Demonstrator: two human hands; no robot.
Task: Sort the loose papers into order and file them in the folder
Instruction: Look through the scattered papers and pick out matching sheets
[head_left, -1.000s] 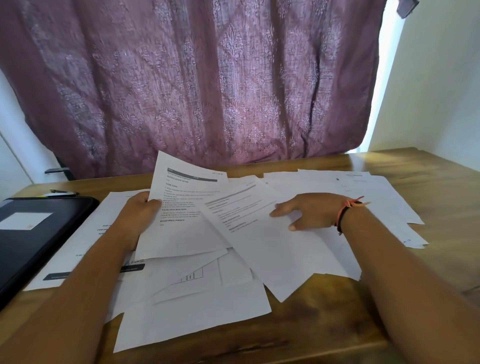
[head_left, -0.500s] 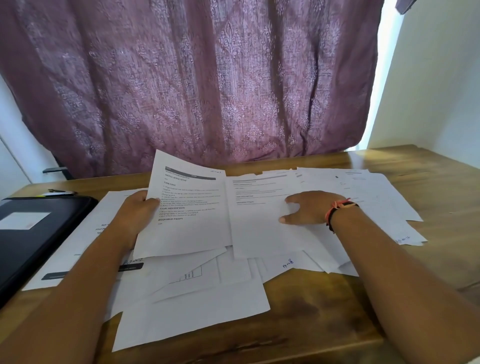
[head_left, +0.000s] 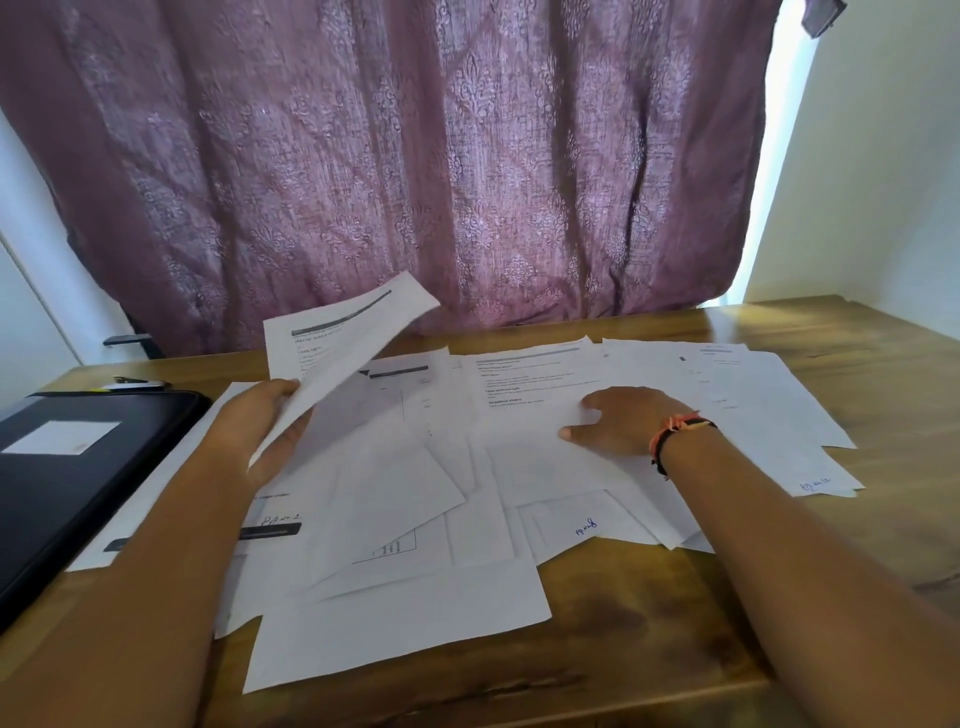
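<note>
Wooden table (head_left: 623, 654): bears all the items below. Loose papers (head_left: 395, 623): white sheets, many overlapping, spread across the table's middle and right; some carry printed text, and some have blue handwritten page marks near a corner. Printed sheet (head_left: 343, 353): raised off the pile and tilted, its far corner curling up in front of the curtain. It is pinched at its near left edge by the left hand (head_left: 254, 421), thumb on top and fingers curled beneath. Right hand (head_left: 618, 421): palm down, fingers straight and slightly spread, pressing flat on a printed page (head_left: 535, 395) that lies on top of the right part of the pile. A black and orange bracelet (head_left: 675, 431) sits on its wrist. Black folder (head_left: 78, 493): closed, flat at the table's left edge, left of the left hand, with a white label (head_left: 62, 436) on its cover. The nearest papers lie beside its right edge; whether they touch it cannot be told. Small dark and white object (head_left: 140, 383): on the table beyond the folder, too small to identify. Purple patterned curtain (head_left: 415, 156): hangs behind the table's far edge. White wall (head_left: 857, 182): right of the curtain.
</note>
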